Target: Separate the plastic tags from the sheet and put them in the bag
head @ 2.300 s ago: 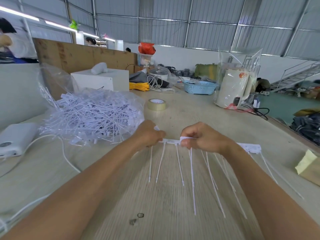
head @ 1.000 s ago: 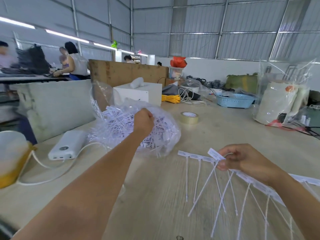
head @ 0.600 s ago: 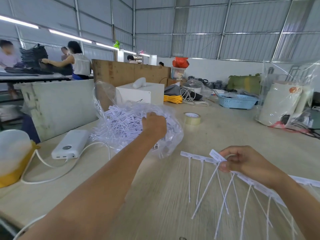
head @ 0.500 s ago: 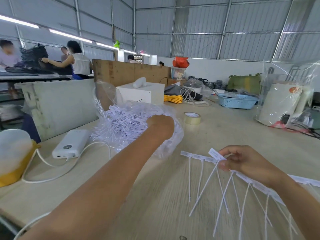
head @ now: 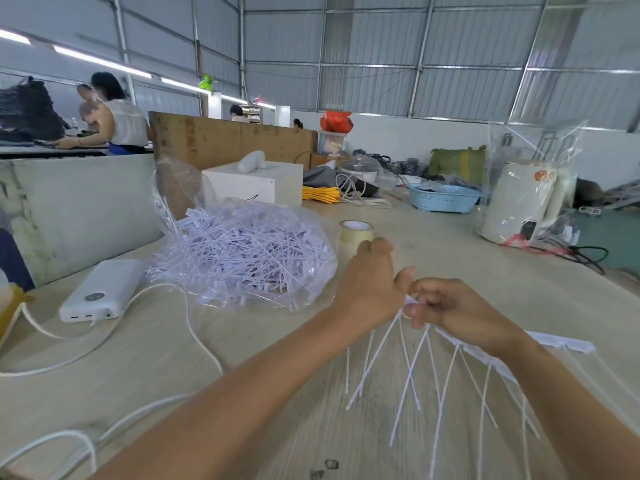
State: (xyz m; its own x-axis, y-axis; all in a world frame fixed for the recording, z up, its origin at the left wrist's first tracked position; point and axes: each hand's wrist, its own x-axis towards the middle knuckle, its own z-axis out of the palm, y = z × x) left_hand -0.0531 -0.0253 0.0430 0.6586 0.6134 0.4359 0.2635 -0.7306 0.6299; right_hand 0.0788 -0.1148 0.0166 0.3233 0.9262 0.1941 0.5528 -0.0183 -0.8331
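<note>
The right hand (head: 460, 311) pinches the top strip of the tag sheet (head: 485, 355) with curled fingers, the white tags hanging from it above the table (head: 450, 244). The left hand (head: 372, 278) meets it at the strip's left end, thumb touching; its grip cannot be told. The bag (head: 242, 251) of loose tags lies just left of both hands, toward the table's left edge.
</note>
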